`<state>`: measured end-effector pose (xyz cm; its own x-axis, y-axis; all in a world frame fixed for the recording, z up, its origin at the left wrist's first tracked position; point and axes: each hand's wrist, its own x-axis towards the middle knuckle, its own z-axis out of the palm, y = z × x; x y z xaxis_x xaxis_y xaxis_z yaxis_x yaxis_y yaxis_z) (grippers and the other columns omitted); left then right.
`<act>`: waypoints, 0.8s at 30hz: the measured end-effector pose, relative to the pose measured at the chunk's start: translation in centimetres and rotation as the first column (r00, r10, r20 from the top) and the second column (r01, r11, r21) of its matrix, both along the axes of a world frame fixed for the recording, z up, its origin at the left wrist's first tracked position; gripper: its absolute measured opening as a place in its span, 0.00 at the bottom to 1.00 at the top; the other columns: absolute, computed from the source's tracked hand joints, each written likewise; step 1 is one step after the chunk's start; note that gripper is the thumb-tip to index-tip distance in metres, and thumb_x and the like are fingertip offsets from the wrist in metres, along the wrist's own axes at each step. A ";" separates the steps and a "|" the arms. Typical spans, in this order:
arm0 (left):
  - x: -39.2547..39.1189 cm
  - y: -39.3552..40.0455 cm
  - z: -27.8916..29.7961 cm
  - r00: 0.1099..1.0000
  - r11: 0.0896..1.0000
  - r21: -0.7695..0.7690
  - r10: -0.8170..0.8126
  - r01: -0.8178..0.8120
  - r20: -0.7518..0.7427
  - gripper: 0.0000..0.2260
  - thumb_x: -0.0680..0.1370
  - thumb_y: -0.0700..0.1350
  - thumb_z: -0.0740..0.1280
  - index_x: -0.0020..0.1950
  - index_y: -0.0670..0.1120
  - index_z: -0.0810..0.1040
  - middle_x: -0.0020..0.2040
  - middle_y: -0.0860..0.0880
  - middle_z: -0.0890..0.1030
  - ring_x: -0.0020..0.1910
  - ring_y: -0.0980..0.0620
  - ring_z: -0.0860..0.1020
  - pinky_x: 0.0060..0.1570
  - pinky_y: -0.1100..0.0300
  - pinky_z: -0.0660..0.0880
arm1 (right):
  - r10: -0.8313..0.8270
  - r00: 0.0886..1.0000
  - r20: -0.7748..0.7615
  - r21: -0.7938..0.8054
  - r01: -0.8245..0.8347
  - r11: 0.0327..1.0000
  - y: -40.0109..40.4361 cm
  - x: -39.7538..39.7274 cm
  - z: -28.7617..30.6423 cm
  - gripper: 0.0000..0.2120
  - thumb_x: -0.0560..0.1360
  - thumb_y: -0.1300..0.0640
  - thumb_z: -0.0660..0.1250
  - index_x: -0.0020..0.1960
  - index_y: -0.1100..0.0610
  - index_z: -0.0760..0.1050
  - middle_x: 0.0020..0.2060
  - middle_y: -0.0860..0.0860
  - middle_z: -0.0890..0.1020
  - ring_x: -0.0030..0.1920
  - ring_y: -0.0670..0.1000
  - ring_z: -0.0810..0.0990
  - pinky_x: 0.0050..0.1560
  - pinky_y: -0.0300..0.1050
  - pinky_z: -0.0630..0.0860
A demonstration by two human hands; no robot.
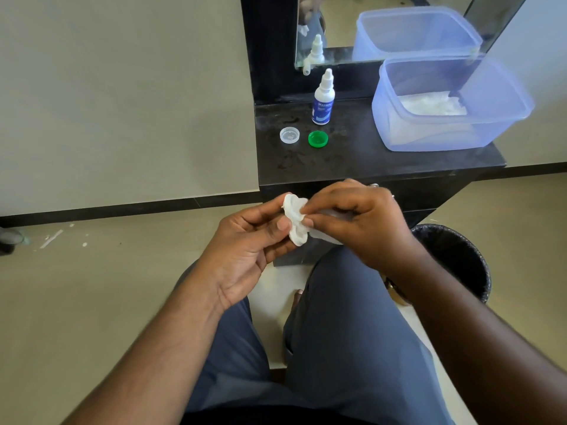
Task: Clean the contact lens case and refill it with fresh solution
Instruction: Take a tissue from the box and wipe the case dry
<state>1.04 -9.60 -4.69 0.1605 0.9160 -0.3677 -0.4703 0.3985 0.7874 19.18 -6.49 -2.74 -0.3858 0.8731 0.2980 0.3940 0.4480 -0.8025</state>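
Left hand (pixel 245 237) and right hand (pixel 352 222) together pinch a tissue (pixel 295 222) around the case (pixel 329 236); bottle (pixel 322 99) and caps (pixel 318 139) stand beyond them.

Dark counter (pixel 368 154), solution bottle (pixel 322 101), clear cap (pixel 289 135), green cap (pixel 318 139), plastic tub (pixel 445 130)

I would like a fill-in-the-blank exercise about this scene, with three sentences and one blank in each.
1. On the dark counter, the cap beside the clear cap has the colour ____.
2. The solution bottle stands behind the two caps, with its own cap ____.
3. The left hand and the right hand both hold a white ____.

Missing words: green; on; tissue
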 end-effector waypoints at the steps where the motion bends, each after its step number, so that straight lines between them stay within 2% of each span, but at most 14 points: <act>1: 0.1 0.0 0.0 1.000 1.000 -0.002 -0.007 0.007 0.003 0.18 0.69 0.37 0.68 0.58 0.42 0.79 0.53 0.45 0.84 0.49 0.48 0.83 0.42 0.58 0.80 | 0.040 0.998 0.049 0.067 -0.043 0.997 0.0 0.0 0.0 0.06 0.70 0.59 0.74 0.46 0.57 0.84 0.43 0.45 0.83 0.46 0.46 0.80 0.50 0.43 0.77; 4: 0.1 -0.1 0.0 1.000 1.000 -0.002 -0.018 0.018 -0.015 0.18 0.68 0.37 0.68 0.59 0.41 0.79 0.53 0.43 0.84 0.48 0.47 0.83 0.43 0.57 0.81 | 0.121 0.971 0.206 0.219 -0.166 0.962 0.0 0.3 -0.5 0.08 0.73 0.55 0.69 0.46 0.58 0.84 0.43 0.50 0.84 0.44 0.47 0.79 0.46 0.45 0.75; 6: 0.0 -0.2 -0.2 1.000 1.000 0.003 -0.013 0.013 -0.021 0.18 0.68 0.37 0.68 0.59 0.41 0.79 0.53 0.43 0.84 0.49 0.47 0.83 0.43 0.57 0.80 | 0.090 0.965 0.248 0.242 -0.152 0.958 -0.2 0.4 -0.8 0.11 0.73 0.53 0.67 0.47 0.58 0.84 0.43 0.51 0.85 0.43 0.48 0.78 0.43 0.46 0.76; 8: 0.0 -0.4 -0.4 1.000 1.000 0.004 -0.008 0.008 -0.027 0.19 0.68 0.37 0.68 0.59 0.41 0.79 0.53 0.42 0.84 0.49 0.46 0.83 0.43 0.57 0.80 | 0.064 0.966 0.251 0.249 -0.128 0.960 -0.4 0.4 -1.0 0.11 0.73 0.53 0.66 0.47 0.58 0.84 0.42 0.51 0.85 0.42 0.50 0.79 0.40 0.49 0.77; 12: 0.1 -0.4 -0.5 0.998 1.000 0.004 -0.021 0.021 -0.054 0.20 0.69 0.37 0.68 0.61 0.39 0.78 0.54 0.43 0.84 0.50 0.47 0.83 0.44 0.57 0.80 | 0.098 0.949 0.299 0.300 -0.191 0.935 -0.6 -0.1 -1.1 0.09 0.74 0.57 0.66 0.46 0.59 0.83 0.41 0.54 0.83 0.40 0.55 0.79 0.37 0.53 0.76; 16: -0.1 -0.3 -0.5 0.998 1.000 0.012 -0.018 0.018 -0.057 0.20 0.68 0.37 0.69 0.61 0.40 0.78 0.54 0.43 0.84 0.50 0.46 0.83 0.44 0.57 0.80 | 0.040 0.968 0.246 0.252 -0.104 0.962 -0.6 0.0 -1.2 0.08 0.72 0.57 0.69 0.47 0.59 0.83 0.41 0.53 0.84 0.41 0.53 0.79 0.38 0.53 0.77; 18: -0.1 -0.3 -0.4 0.998 0.999 0.021 -0.025 0.026 -0.064 0.20 0.69 0.37 0.69 0.61 0.41 0.78 0.54 0.42 0.83 0.51 0.46 0.83 0.46 0.56 0.80 | 0.031 0.970 0.241 0.304 -0.106 0.947 -0.9 -0.2 -1.3 0.07 0.73 0.58 0.69 0.46 0.60 0.83 0.41 0.54 0.84 0.41 0.51 0.79 0.39 0.51 0.77; 20: -0.1 -0.3 -0.3 0.998 0.999 0.037 -0.032 0.034 -0.062 0.20 0.69 0.37 0.69 0.61 0.41 0.78 0.55 0.42 0.83 0.51 0.46 0.82 0.47 0.55 0.80 | 0.039 0.972 0.232 0.360 -0.123 0.925 -1.1 -0.3 -1.5 0.06 0.73 0.60 0.68 0.46 0.61 0.83 0.42 0.54 0.84 0.41 0.54 0.80 0.40 0.50 0.77; 22: -0.1 -0.2 -0.1 0.998 0.998 0.059 -0.035 0.039 -0.060 0.20 0.69 0.36 0.69 0.61 0.42 0.78 0.54 0.42 0.83 0.51 0.47 0.83 0.47 0.55 0.80 | 0.007 0.983 0.182 0.304 -0.063 0.951 -1.1 -0.2 -1.8 0.05 0.73 0.60 0.70 0.47 0.60 0.83 0.42 0.53 0.83 0.42 0.54 0.80 0.42 0.50 0.77; 24: -0.2 -0.3 0.0 0.997 0.996 0.079 -0.039 0.045 -0.070 0.20 0.68 0.36 0.69 0.60 0.43 0.79 0.53 0.43 0.84 0.51 0.46 0.83 0.46 0.56 0.80 | -0.067 0.992 0.109 0.087 0.058 0.995 -1.3 -0.2 -1.8 0.05 0.72 0.59 0.72 0.48 0.57 0.84 0.42 0.46 0.82 0.45 0.49 0.80 0.45 0.47 0.78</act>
<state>0.86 -9.85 -4.73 0.1762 0.9359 -0.3050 -0.3982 0.3511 0.8474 19.00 -7.79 -4.54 -0.3661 0.8704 0.3290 0.5082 0.4832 -0.7129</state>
